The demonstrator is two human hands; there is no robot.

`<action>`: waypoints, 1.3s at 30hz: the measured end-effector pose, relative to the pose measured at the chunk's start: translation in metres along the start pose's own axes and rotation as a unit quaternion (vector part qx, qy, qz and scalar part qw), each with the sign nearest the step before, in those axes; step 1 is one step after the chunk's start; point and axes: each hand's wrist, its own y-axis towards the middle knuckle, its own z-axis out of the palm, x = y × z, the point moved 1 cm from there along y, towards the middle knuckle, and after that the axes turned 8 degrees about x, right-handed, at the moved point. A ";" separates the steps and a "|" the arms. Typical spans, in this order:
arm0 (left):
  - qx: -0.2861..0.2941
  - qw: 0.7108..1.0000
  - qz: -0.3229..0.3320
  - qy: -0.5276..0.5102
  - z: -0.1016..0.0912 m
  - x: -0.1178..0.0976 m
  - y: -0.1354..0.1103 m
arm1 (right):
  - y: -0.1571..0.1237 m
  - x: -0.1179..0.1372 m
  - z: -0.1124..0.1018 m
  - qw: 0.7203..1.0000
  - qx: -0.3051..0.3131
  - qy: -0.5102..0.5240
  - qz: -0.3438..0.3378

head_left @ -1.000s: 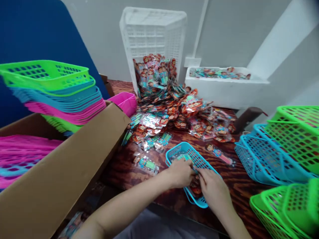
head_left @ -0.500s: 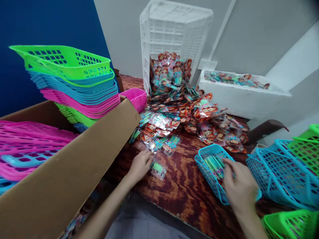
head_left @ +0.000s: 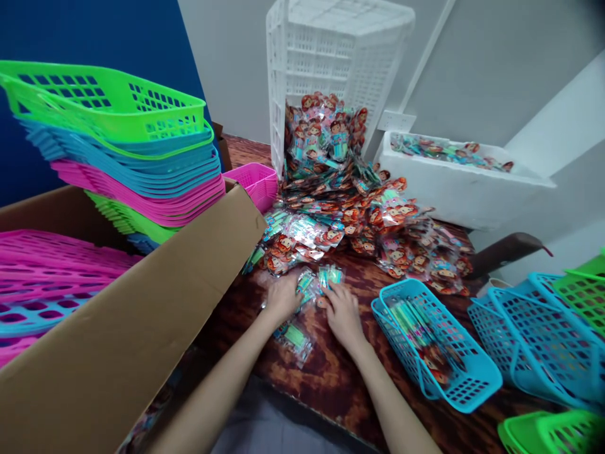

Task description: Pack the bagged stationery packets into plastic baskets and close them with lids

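Both hands are down on the wooden table (head_left: pixel 340 372), just left of centre frame, working the loose packets (head_left: pixel 309 282) at the near edge of the big pile (head_left: pixel 359 208). The left hand (head_left: pixel 283 296) lies palm down with its fingers curled over one packet; whether it actually grips it, I cannot tell. The right hand (head_left: pixel 341 312) sits just beside it, flat and fairly wide, fingertips pressing on a green-fronted packet (head_left: pixel 331 275) without closing on it. One more packet (head_left: pixel 295 337) lies apart, below the left wrist near the table edge.

To the right of the hands, towards lower right, the blue basket (head_left: pixel 477 384) rests at an angle with several packets already lying lengthwise inside. More blue baskets (head_left: pixel 534 340) are nested beyond it at the right edge.

The wrappers look glossy and slippery, so to my eye the neat way is to slide a few together under flat fingers, square them up the same way round, then pinch the bunch at its middle rather than by a corner. Keeping clear of the pile should stop extras dragging along.

The cardboard box (head_left: pixel 142 328) and the stacked baskets (head_left: pixel 132 157) crowd the left side; the white crate (head_left: pixel 331 57) stands top centre.
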 end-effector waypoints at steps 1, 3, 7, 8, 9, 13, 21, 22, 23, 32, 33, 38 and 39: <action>0.008 1.000 0.008 -0.003 0.000 -0.001 -0.006 | -0.007 -0.007 -0.004 1.000 -0.005 0.022 0.014; 0.017 1.000 0.016 -0.009 0.000 -0.004 -0.014 | -0.015 -0.017 -0.010 0.996 -0.029 0.041 0.071; 0.028 0.999 -0.015 -0.040 0.001 -0.015 -0.014 | -0.004 -0.012 -0.010 0.976 -0.101 0.038 0.189; 0.037 0.998 -0.026 -0.054 0.002 -0.017 -0.011 | 0.002 -0.008 -0.008 0.968 -0.113 0.077 0.209; 0.046 0.996 -0.035 -0.070 0.003 -0.018 -0.009 | 0.007 -0.005 -0.007 0.957 -0.119 0.135 0.229; 0.051 0.984 -0.054 -0.163 0.011 -0.015 -0.003 | 0.021 -0.005 -0.007 0.887 -0.104 0.347 0.288; -0.044 0.883 -0.055 -0.464 0.041 -0.016 -0.008 | -0.009 -0.014 -0.028 0.764 -0.050 0.586 0.265; -0.055 0.868 -0.055 -0.491 0.044 -0.017 -0.009 | -0.014 -0.011 -0.032 0.750 -0.047 0.608 0.257; -0.065 0.854 -0.056 -0.513 0.046 -0.018 -0.011 | -0.019 -0.009 -0.037 0.729 -0.043 0.636 0.248; -0.015 0.777 0.012 -0.629 0.052 -0.042 -0.030 | -0.022 0.018 -0.039 0.659 0.056 0.728 0.179; -0.001 0.770 0.029 -0.637 0.050 -0.046 -0.034 | -0.020 0.020 -0.034 0.685 0.057 0.705 0.174; 0.070 0.739 0.076 -0.665 0.038 -0.044 -0.059 | -0.019 0.018 -0.026 0.748 0.048 0.645 0.151; 0.079 0.731 0.074 -0.673 0.037 -0.040 -0.062 | -0.020 0.018 -0.027 0.754 0.052 0.641 0.138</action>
